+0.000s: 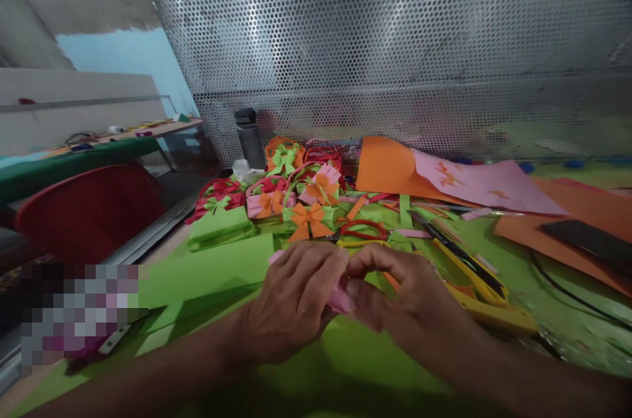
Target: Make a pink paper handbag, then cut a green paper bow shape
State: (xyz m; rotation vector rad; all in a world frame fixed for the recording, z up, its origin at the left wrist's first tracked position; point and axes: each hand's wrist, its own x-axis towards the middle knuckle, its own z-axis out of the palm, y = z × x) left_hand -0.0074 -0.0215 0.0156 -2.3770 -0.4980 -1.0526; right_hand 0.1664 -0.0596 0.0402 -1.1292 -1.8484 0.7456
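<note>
The pink paper piece (340,301) sits between the left hand (296,296), curled over it, and the right hand (395,286), pinching it; its stage of completion is hidden. From there, bow-trimmed paper bags (254,205) at 11 o'clock appear complete; a pink sheet (488,184) at 2 o'clock appears unworked.

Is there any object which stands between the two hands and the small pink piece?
Nothing visible does: the left hand and right hand both hold the pink piece directly, though fingers cover much of it. The nearest orange bow is beyond the hands, not between.
</note>
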